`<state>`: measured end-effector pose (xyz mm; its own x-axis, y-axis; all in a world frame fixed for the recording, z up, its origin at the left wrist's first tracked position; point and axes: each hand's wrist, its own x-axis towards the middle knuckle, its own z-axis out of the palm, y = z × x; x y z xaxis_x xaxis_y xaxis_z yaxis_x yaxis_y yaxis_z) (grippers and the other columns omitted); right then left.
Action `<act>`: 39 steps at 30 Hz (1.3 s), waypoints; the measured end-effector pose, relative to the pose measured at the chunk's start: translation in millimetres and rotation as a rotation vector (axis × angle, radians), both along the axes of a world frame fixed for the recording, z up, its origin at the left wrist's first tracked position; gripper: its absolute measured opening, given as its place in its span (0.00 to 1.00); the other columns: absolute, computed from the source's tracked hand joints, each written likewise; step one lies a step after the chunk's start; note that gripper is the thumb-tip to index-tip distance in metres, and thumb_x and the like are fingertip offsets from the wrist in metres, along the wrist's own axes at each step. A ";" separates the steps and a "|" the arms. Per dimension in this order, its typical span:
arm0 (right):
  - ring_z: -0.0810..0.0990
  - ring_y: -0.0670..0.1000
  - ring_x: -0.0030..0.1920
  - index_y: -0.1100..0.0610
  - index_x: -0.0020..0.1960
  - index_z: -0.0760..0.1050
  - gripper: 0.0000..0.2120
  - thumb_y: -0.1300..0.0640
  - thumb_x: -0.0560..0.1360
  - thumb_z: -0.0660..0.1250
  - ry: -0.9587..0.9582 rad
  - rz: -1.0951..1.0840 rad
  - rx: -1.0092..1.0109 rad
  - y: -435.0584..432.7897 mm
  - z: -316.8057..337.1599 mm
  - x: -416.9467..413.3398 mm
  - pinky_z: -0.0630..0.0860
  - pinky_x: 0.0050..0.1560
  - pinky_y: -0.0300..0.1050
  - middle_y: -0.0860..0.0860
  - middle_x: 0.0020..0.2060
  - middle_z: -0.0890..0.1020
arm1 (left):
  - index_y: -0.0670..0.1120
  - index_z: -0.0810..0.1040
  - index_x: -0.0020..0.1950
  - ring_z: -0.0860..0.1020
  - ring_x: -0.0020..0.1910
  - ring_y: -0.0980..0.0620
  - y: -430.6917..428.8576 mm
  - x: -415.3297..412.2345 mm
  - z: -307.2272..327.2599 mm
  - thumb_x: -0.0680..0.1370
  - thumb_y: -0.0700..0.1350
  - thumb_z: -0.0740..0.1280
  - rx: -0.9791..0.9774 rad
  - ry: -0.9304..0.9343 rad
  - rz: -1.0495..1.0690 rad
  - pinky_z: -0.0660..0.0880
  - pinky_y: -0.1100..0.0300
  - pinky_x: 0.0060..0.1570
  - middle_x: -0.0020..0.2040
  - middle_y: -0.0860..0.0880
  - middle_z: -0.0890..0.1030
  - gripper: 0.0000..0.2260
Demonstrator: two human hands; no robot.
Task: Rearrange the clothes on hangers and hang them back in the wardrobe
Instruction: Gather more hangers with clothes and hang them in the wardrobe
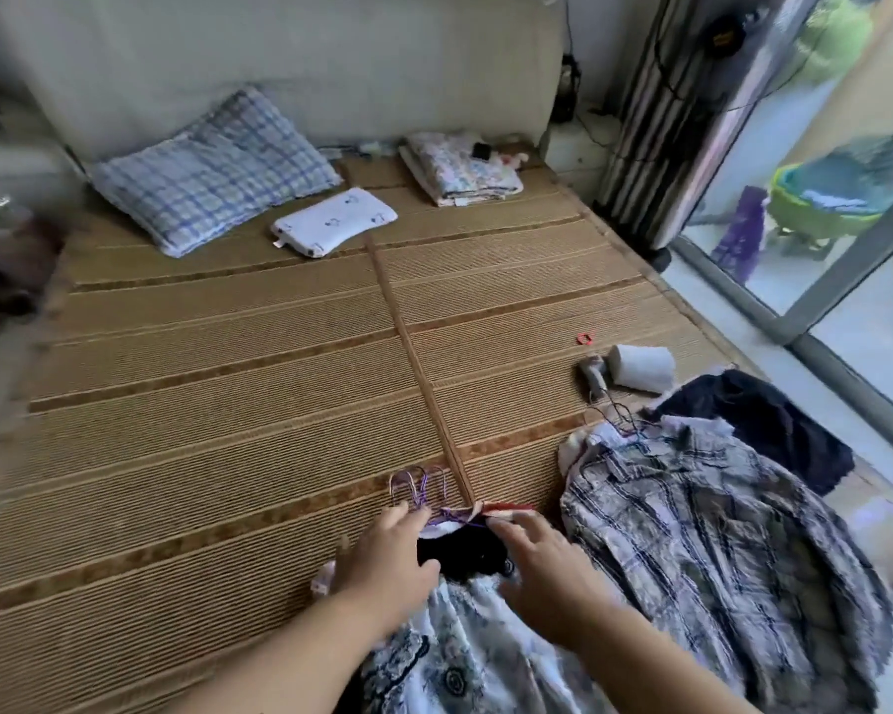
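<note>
A pile of clothes on hangers lies at the near edge of the bed mat (pixel 228 404): a white patterned garment with a black top part (pixel 465 553), its purple wire hanger hooks (pixel 418 484) pointing away from me. My left hand (pixel 387 564) rests on the left shoulder of this pile with fingers reaching toward the hangers. My right hand (pixel 542 564) lies on the right side, fingers fairly straight on the fabric. To the right lies a plaid shirt (pixel 702 538) on a hanger, over a dark garment (pixel 759 420).
A checked pillow (pixel 212 172), a small white pillow (pixel 333 221) and folded bedding (pixel 460 170) lie at the head of the bed. A white roll (pixel 640 368) and a red clip (pixel 584 338) sit near the right edge. A glass door (pixel 820 249) is on the right.
</note>
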<state>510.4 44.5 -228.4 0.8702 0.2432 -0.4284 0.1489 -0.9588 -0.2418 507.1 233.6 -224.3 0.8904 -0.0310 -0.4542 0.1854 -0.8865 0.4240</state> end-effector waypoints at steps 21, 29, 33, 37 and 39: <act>0.53 0.55 0.75 0.49 0.76 0.46 0.41 0.40 0.73 0.64 0.181 0.175 -0.142 4.1 -286.6 165.2 0.54 0.70 0.65 0.52 0.75 0.55 | 0.56 0.66 0.72 0.78 0.55 0.46 -14.4 74.7 -244.2 0.74 0.52 0.64 -0.134 0.296 0.562 0.75 0.57 0.53 0.63 0.49 0.78 0.25; 0.78 0.55 0.56 0.50 0.56 0.74 0.15 0.48 0.71 0.68 0.219 0.245 -0.158 6.9 -302.2 183.3 0.70 0.56 0.48 0.51 0.53 0.80 | 0.56 0.67 0.70 0.72 0.61 0.46 -17.6 79.6 -261.7 0.74 0.51 0.63 -0.001 0.171 0.560 0.72 0.54 0.59 0.63 0.48 0.72 0.23; 0.79 0.54 0.50 0.50 0.49 0.77 0.13 0.44 0.69 0.71 0.297 0.215 -0.018 2.6 -267.5 180.5 0.71 0.44 0.41 0.51 0.45 0.80 | 0.53 0.63 0.73 0.66 0.66 0.48 -26.2 89.8 -231.3 0.76 0.52 0.63 0.003 0.084 0.497 0.66 0.56 0.63 0.68 0.49 0.68 0.26; 0.79 0.54 0.48 0.49 0.42 0.74 0.11 0.44 0.68 0.71 0.287 0.190 0.036 4.0 -216.0 163.5 0.70 0.41 0.41 0.48 0.40 0.78 | 0.49 0.70 0.65 0.75 0.58 0.46 -36.6 102.2 -187.2 0.74 0.57 0.64 -0.050 0.096 0.524 0.73 0.55 0.56 0.59 0.49 0.77 0.22; 0.79 0.53 0.47 0.49 0.40 0.72 0.11 0.43 0.68 0.70 0.271 0.181 0.051 4.6 -187.6 150.3 0.71 0.41 0.42 0.48 0.39 0.78 | 0.49 0.72 0.57 0.77 0.53 0.46 -36.2 99.5 -159.0 0.72 0.60 0.65 -0.057 0.110 0.546 0.74 0.54 0.52 0.52 0.51 0.79 0.19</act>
